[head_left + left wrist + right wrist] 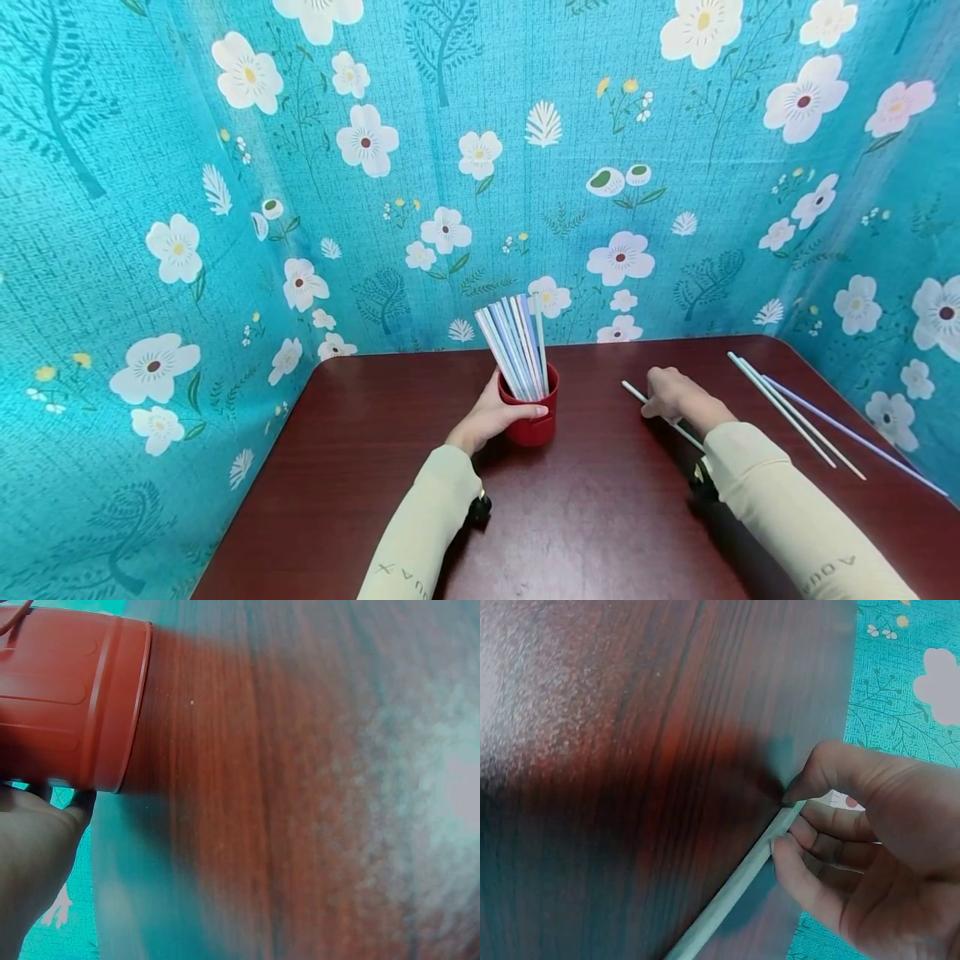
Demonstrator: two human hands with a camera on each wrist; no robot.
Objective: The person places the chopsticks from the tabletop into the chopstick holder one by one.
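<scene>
My left hand (491,421) grips a small red bucket (534,429), its thumb across the front and its fingers round the left side. The bucket stands upright and holds a bundle of long thin sticks (517,346) in white, pale blue and pale green, leaning to the left. In the left wrist view, the bucket's ribbed wall (52,697) fills the upper left. Off to the right, my right hand (678,396) pinches a pale green stick (633,390) between thumb and fingers. In the right wrist view, this stick (731,892) runs down to the lower left, close to the table.
On the right of the dark red-brown table (600,500) lie two pale green sticks (787,412) and one lavender stick (855,437), all slanting. A turquoise flowered cloth (540,208) hangs behind the table and along both sides.
</scene>
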